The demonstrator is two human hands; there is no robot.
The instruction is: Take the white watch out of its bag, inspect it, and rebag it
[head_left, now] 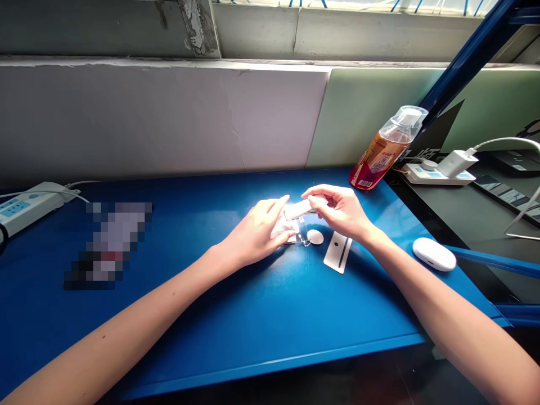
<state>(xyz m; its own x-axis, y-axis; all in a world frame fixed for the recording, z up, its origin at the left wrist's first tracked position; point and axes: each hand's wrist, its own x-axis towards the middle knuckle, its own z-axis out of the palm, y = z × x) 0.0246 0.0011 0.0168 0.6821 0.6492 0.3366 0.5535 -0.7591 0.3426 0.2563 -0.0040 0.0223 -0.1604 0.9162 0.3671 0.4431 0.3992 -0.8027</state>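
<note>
Pinching a slim white strip (297, 210) between nearly closed fingers, the right hand (343, 211) holds it above the desk (261, 320), long axis running roughly left-right, free end toward the left hand (259, 229), whose parted thumb and fingers hold a clear plastic pouch (287, 228).

Bottle (377, 154): label print illegible | far left of bottle: pixelated object (116, 242), identity obscured; power strip (46, 197), cut by left edge | front-left: packet (280, 226), part-hidden by left hand (262, 229); slotted card (336, 256), top behind right hand (342, 212)
</note>
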